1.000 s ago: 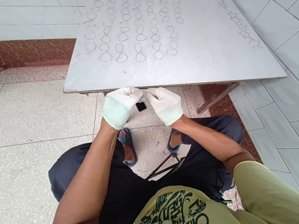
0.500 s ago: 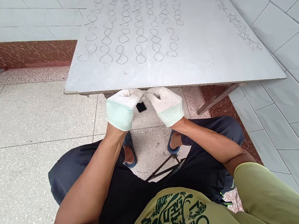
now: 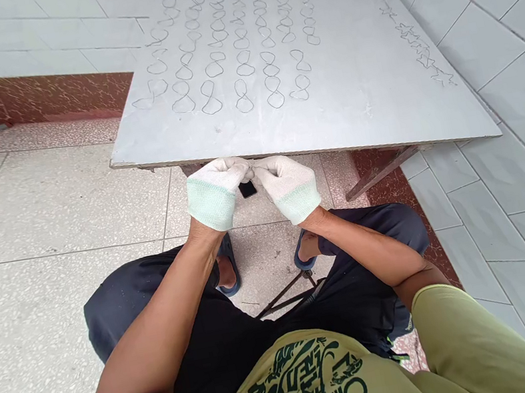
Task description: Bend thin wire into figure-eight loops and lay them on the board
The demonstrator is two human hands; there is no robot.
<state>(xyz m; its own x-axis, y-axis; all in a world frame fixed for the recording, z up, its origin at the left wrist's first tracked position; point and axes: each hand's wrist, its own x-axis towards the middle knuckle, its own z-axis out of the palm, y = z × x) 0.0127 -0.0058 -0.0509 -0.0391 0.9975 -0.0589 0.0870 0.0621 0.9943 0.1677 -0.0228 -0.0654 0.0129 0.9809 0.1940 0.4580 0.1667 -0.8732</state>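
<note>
My left hand point(image 3: 221, 190) and my right hand point(image 3: 289, 183), both in white knit gloves with pale green cuffs, meet fingertip to fingertip just off the front edge of a grey-white table point(image 3: 352, 99). Each is closed in a pinch. A thin wire is faintly visible below the right fingers; most of it is hidden by the gloves. On the tabletop, thin wire loops point(image 3: 271, 76), many twisted into figure-eights, lie in several rows. A line of star-shaped wire pieces point(image 3: 419, 47) runs along the right side.
Under the table edge, a small dark flat object point(image 3: 248, 189) is on the speckled floor point(image 3: 65, 204). A brown table leg point(image 3: 380, 173) slants below the right part. Tiled wall point(image 3: 520, 76) borders the table on the right. Dark metal bars point(image 3: 285, 297) show between my legs.
Both hands stay pinched together at the table edge, with only a slight shift of the right hand down and left. The view has moved slightly; the wire pieces lie as before.
</note>
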